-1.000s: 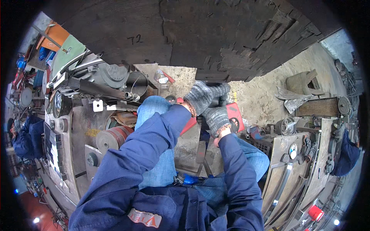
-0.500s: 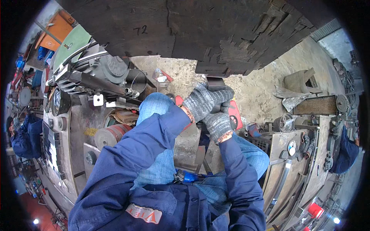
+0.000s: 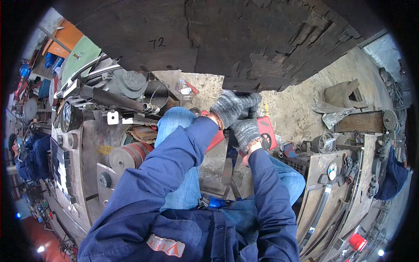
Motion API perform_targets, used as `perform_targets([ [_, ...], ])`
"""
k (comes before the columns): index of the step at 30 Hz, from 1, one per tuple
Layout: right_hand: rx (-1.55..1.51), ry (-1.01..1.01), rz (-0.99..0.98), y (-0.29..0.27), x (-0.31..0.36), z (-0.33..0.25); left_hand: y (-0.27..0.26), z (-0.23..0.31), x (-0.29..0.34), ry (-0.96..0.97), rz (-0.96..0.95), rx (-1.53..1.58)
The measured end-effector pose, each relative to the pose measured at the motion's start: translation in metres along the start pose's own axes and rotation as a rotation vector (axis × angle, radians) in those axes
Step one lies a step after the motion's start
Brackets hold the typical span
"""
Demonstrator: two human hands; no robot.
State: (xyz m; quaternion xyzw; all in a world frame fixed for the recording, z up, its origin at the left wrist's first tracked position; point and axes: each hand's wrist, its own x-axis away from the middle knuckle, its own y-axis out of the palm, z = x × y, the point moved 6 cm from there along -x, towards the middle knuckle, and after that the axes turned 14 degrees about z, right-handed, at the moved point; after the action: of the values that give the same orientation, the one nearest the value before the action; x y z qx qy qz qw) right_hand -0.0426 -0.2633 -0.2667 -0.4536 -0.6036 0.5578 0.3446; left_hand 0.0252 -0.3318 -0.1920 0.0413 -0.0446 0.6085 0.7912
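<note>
On the left, a thick tan wheel with a red rim [image 3: 122, 158] is lying near the person's denim-covered left knee [image 3: 174, 120]. Toward the middle, the left hand in a grey knitted glove [image 3: 226, 109] is reaching over the far end of a dark, straight-edged metal piece [image 3: 243, 114], which is sitting between both hands, just below the near edge of the dark, splintered wooden board [image 3: 196, 48]. Its grip is clamping on that piece, fingers pointing right. Just right and nearer, the right hand in a matching grey glove [image 3: 245, 133] is closing on the same piece, although the gloves are covering most of it, so its full shape is staying unclear.

The piece is looking stiff, fairly heavy for its bulk and hardly fragile; smooth faces would be making it somewhat slippery against knit. Opposite flat sides, one hand far and one near, are offering the surest hold, with fingers keeping off the edges.

Farther right, a red painted metal part with a black wheel [image 3: 265, 127] is standing just beside the right hand, and a brownish table [image 3: 321, 168] is carrying tools.
</note>
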Motion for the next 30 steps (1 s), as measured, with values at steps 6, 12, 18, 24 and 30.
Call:
perform_targets([
  [6, -0.073, 0.048, -0.074, -0.009, 0.006, -0.004, 0.004, 0.004, 0.015, -0.239, 0.034, 0.321],
  [12, -2.107, 0.782, 0.246, 0.012, 0.032, -0.007, 0.01, 0.032, 0.041, 0.09, -0.129, -0.142],
  [18, -1.053, 0.262, 0.371, 0.01, 0.023, 0.012, 0.012, 0.016, 0.02, -0.006, -0.134, -0.041],
  [24, -0.369, 0.231, -0.029, -0.004, 0.002, 0.004, 0.001, -0.004, 0.0, 0.248, -0.013, -0.044],
  [30, -0.119, 0.021, 0.053, 0.004, -0.004, 0.0, -0.009, -0.008, -0.006, 0.207, 0.018, -0.053],
])
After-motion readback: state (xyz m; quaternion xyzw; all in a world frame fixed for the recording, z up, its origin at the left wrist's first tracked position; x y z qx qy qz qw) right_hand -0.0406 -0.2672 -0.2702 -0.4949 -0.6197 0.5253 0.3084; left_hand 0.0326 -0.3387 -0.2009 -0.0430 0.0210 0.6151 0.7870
